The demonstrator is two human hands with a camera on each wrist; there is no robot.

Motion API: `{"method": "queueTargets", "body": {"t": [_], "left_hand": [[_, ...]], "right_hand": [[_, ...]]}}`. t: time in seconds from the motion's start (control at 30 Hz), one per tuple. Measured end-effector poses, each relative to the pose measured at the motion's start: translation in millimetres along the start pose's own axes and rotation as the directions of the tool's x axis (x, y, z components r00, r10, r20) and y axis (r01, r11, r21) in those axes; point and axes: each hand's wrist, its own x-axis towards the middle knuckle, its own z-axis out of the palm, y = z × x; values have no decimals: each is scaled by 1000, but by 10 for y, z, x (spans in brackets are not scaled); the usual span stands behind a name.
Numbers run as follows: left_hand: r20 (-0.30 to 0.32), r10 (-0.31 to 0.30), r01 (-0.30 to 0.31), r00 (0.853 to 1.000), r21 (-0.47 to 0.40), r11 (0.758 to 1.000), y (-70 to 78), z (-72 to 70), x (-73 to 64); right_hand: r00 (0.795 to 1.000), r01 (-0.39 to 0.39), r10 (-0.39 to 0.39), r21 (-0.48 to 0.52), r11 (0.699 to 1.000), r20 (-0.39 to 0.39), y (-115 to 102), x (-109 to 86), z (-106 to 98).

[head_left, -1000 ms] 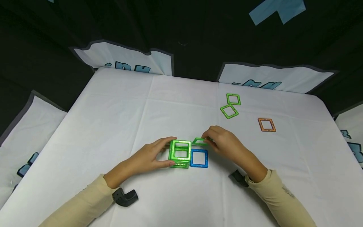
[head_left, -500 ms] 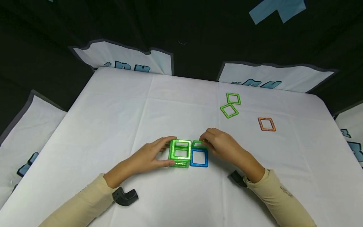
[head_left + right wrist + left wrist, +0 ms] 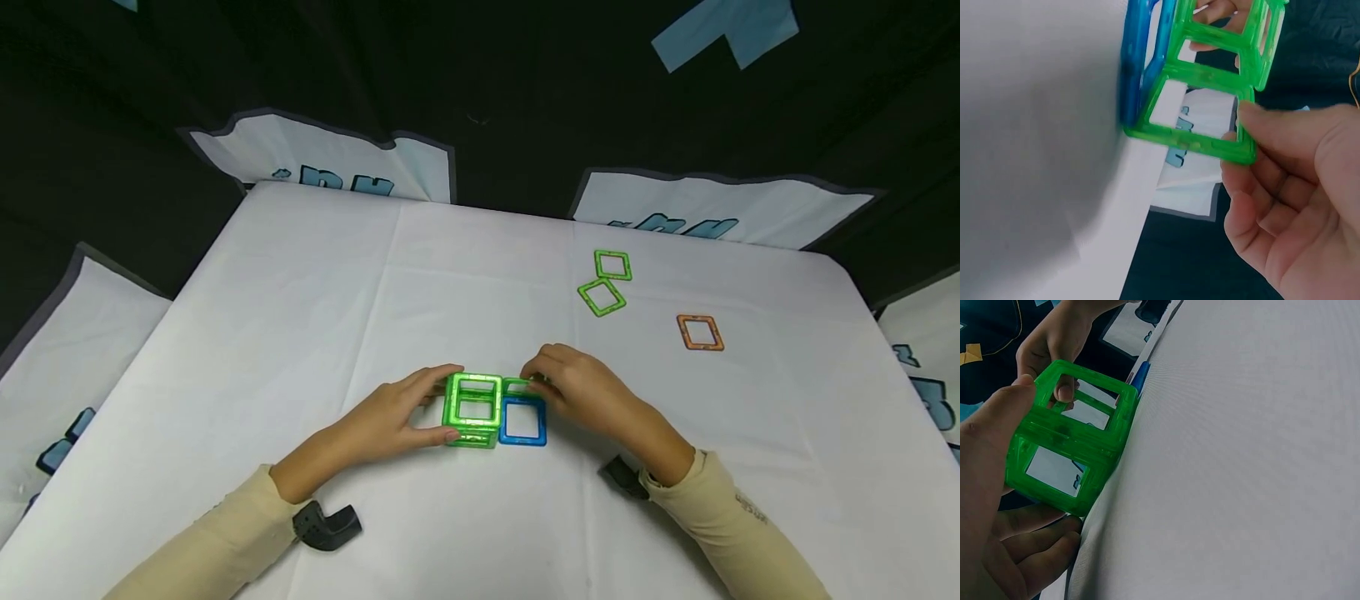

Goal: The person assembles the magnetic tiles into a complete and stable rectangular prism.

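Note:
A small cube of green see-through magnetic tiles (image 3: 474, 423) stands near the middle of the table. My left hand (image 3: 390, 414) grips it from the left, thumb on the near side and fingers at the far side. A blue square magnetic tile (image 3: 522, 442) lies flat against the cube's right side. My right hand (image 3: 588, 390) pinches the top outer corner of a green square tile (image 3: 1191, 142) between thumb and fingers. That tile stands upright along the blue tile's far edge, its left edge meeting the cube.
Two green square tiles (image 3: 613, 277) (image 3: 621, 303) lie farther back, corners close together. An orange square tile (image 3: 716, 346) lies to the right of them. White cloth covers the table (image 3: 315, 292), with dark curtains (image 3: 510, 100) behind.
My right hand has moved slightly left and nearer, bringing the green tile from a tilt beside the cube to upright against it and the blue tile. The left hand stays on the cube.

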Motion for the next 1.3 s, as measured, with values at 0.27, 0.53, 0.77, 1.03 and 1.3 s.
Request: {"method": "queueTargets", "body": {"t": [0.27,0.53,0.77,1.03,1.3], "left_hand": [[-4,-2,2,1000,8,1000,-9,9,-1],[13,-16,16,1000,-9,1000,1,12,-6],[5,-3,3,1000,8,1000,-6,17,-3],[-2,7,-7,1000,9,1000,8,0,-9],[-3,6,-6,1000,11,1000,4,-1,-6]], "right_hand": [[984,-167,154,169,971,89,266,50,-124],[786,-613,605,30,789,128,854,190,-170],[686,-688,701,-140,712,192,1051,203,-113],[718,-647,660,-138,750,220,1068,160,-90],[766,-581,606,-171,796,214,1006,151,-64]]}}
